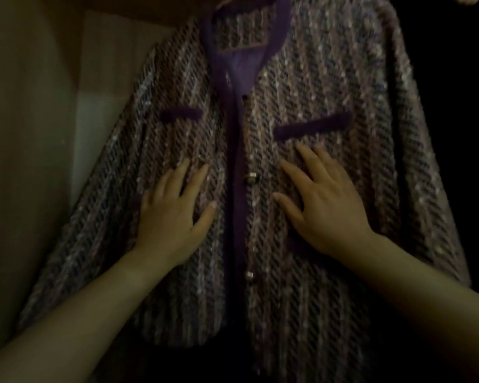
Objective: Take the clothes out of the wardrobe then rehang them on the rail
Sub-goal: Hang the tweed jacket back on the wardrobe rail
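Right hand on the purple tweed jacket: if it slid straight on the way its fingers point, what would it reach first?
Probably the dark purple pocket band just above its fingertips. The right hand lies flat on the purple woven tweed jacket, fingers pointing up and slightly left, straight at that band.

Dim, murky view, soft blur throughout, black shadow at right, wide-angle bowing at edges.

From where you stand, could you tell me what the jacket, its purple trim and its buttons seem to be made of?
Jacket: nubby woven tweed, matte, judging by its flecked diagonal yarns. Purple trim: plain, smooth-looking fabric band, possibly knit. Buttons: probably metal or metallised plastic, given their shine.
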Available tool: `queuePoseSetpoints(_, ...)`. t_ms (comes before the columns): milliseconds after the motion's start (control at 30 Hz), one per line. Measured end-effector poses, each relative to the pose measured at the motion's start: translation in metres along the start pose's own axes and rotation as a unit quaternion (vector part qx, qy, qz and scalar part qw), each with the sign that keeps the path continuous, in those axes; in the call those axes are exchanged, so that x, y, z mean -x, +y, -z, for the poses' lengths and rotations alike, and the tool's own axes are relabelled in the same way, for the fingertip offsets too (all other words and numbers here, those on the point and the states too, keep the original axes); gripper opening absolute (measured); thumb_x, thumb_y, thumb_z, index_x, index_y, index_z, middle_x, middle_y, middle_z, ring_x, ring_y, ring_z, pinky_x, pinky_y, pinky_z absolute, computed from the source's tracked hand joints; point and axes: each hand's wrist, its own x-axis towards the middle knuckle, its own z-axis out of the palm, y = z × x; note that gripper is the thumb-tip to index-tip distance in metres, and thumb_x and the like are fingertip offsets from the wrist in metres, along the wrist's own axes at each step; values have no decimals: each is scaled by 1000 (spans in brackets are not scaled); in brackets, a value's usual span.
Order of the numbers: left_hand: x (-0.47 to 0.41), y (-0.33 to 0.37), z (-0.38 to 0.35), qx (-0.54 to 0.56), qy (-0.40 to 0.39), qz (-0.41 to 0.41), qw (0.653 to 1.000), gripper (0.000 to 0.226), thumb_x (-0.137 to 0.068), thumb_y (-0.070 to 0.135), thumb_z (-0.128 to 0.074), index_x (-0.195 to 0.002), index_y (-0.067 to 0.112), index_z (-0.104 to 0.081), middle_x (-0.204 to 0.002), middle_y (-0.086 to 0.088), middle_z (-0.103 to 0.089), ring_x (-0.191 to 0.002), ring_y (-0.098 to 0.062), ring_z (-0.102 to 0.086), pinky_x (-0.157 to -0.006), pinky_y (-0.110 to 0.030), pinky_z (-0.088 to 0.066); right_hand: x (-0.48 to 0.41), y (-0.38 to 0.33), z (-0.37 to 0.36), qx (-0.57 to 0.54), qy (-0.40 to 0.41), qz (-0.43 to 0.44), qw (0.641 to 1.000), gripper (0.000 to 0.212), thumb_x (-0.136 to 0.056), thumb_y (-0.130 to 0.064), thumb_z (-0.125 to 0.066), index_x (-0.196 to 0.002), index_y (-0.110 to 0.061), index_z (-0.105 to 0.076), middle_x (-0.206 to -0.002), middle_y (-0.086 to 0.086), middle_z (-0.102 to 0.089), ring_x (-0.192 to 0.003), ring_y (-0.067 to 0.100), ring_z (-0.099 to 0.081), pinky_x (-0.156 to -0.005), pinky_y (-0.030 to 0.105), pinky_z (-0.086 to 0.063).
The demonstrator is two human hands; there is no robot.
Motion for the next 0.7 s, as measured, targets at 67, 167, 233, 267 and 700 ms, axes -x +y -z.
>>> queuePoseSetpoints(67, 27, 8, 3, -27, -41, 2, 999, 72, -83, 66, -10, -148, 37, -9, -159, 3, -4, -144, -25, -12, -113, -55, -18, 23, -4, 2, -28, -17, 3, 999, 64, -90, -54, -29, -135, -14, -49, -149, 14, -35, -136, 37, -31, -107, 49, -29)
queuePoseSetpoints(167, 67, 25, 13, -55, -97, 16, 994, 73, -79, 68, -6, -147, 41, -13, -159, 3, -3, -144, -25, -7, -112, -56, -14, 61, -9, 7, -62, -49, 28, 996, 62, -90, -52, -34, -133, -11, -50, -147, 15, -38, -134, 36, -35, -105, 50, -33)
queuePoseSetpoints(233, 95, 38, 21, -64, -124, 22, 990, 71, -80, 68, -8, -146, 43, -16, -158, 3, -11, -144, -23, -10, -111, -57, -12, 92, -11, 9, -77, -60, 59, 993, 59, -91, -50, -36, -132, -10, -51, -144, 15, -41, -132, 35, -38, -107, 50, -32)
queuePoseSetpoints(267, 110, 45, 26, -66, -135, 27, 988, 71, -80, 68, -9, -146, 43, -19, -157, 3, -16, -143, -23, -13, -111, -58, -14, 108, -11, 11, -85, -65, 73, 992, 58, -92, -48, -37, -132, -9, -51, -145, 15, -40, -132, 35, -38, -108, 49, -29)
queuePoseSetpoints(700, 378, 179, 89, -89, -291, 183, 935, 60, -90, 59, -26, -140, 29, -41, -141, -5, -45, -129, -29, -42, -98, -61, -36, 355, -22, 89, -345, -280, 55, 894, 55, -94, -49, -35, -135, -13, -48, -144, 11, -42, -133, 32, -38, -102, 45, -39)
